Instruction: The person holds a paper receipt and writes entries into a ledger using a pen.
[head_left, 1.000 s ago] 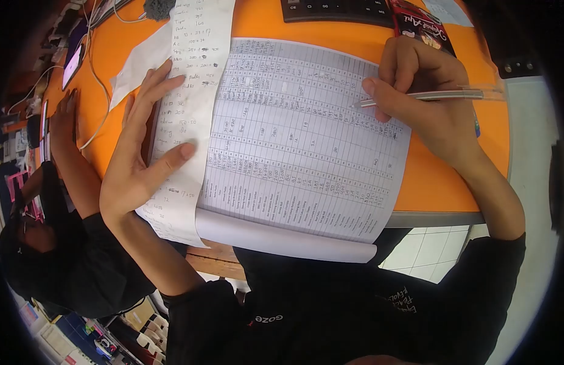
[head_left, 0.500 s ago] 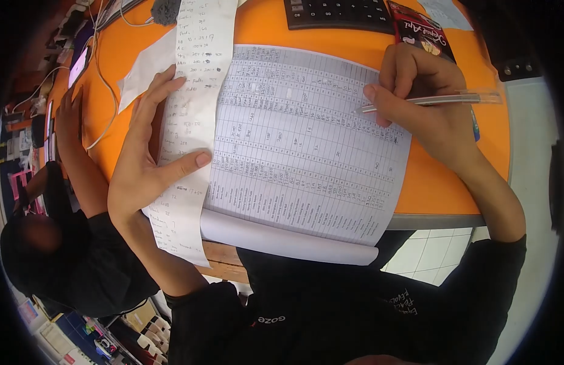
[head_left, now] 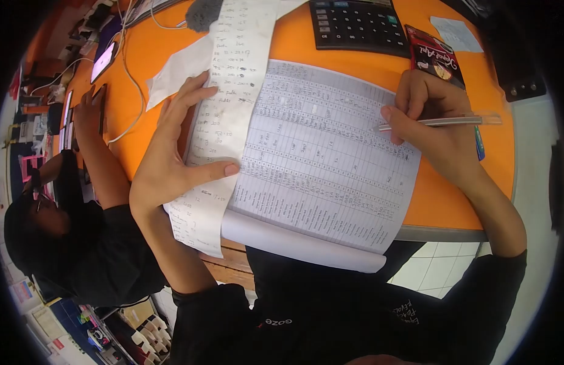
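Observation:
My left hand (head_left: 163, 167) lies spread over a long handwritten paper strip (head_left: 232, 134), its thumb across the strip's right edge. Under the strip is a ruled sheet (head_left: 330, 161) printed with a table and filled with handwritten figures; its near edge curls into a roll. My right hand (head_left: 443, 137) rests on the right part of this sheet, fingers closed round a clear-barrelled pen (head_left: 479, 120). The pen's tip points left, at or just above the figures; contact cannot be made out.
A black calculator (head_left: 358, 25), a red packet (head_left: 434, 55) and a pale blue paper (head_left: 457, 34) are at the far side of the orange table (head_left: 458, 204). On the left are a phone (head_left: 103, 62), a cable (head_left: 137, 91) and another person's hand (head_left: 89, 118).
The view has shifted, so the table and papers appear farther right and lower. My left hand keeps its place on the strip, and the pen stays near the same part of the sheet.

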Tool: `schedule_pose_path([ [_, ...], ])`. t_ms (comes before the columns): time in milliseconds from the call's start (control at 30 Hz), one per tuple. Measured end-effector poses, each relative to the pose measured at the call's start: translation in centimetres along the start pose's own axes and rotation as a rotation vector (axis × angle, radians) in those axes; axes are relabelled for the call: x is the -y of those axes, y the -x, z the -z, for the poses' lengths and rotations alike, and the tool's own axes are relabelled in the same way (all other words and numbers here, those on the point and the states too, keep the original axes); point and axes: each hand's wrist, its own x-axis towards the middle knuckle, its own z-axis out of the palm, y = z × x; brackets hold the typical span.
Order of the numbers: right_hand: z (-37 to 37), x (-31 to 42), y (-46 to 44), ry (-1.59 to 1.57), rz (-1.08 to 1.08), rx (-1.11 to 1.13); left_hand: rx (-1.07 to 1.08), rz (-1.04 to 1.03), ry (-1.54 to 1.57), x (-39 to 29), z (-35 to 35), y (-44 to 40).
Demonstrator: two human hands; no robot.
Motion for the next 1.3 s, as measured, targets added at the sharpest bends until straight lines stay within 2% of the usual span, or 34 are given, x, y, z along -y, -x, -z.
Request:
schedule_pose_path([
  [467, 0.0, -0.1, -0.2, -0.094, -0.029, 0.012, -0.027, 0.014, -0.068, -0.2, 0.5, 0.1],
  [833, 0.1, -0.1, 0.3, -0.012, 0.018, -0.004, -0.033, -0.053, 0.125, -0.2, -0.5, -0.2],
  [1300, 0.0, -0.6, 0.1, 0.027, 0.057, -0.010, -0.040, -0.024, 0.250, -0.6, -0.8, -0.3],
])
